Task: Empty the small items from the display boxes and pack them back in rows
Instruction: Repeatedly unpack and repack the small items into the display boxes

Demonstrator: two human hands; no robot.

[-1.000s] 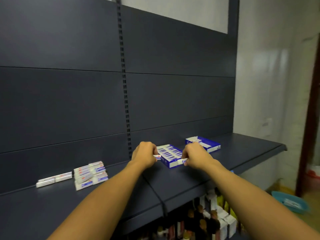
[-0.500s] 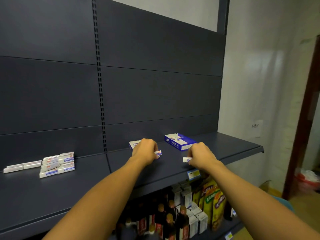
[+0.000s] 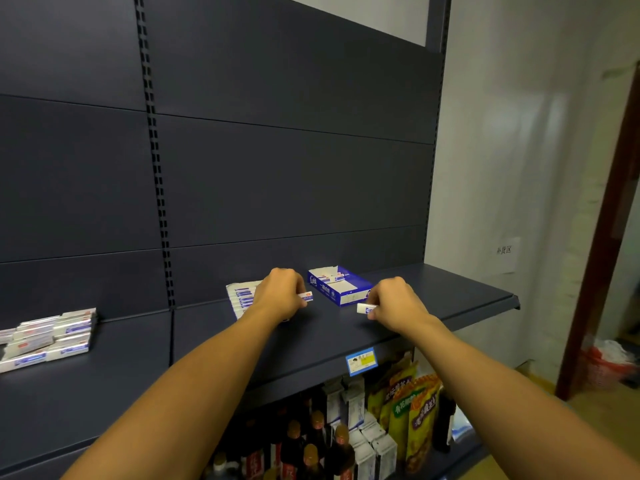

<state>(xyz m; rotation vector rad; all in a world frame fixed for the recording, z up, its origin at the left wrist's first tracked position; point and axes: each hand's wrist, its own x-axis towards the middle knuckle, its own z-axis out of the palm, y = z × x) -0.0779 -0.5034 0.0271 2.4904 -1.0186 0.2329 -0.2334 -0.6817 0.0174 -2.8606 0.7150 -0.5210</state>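
Both hands grip one small item each: left hand beside the filled display box, right hand near the blue box on the shelf. Recommend seating each flat, label up, tight against its row.

white wall paper sign reading 补货区, print on blue display box illegible

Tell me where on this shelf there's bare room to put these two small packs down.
Bare shelf lies right of the blue box, out to the shelf's end. More lies between the loose pile at far left and the row of packs. It is crowded around the left hand and right hand.
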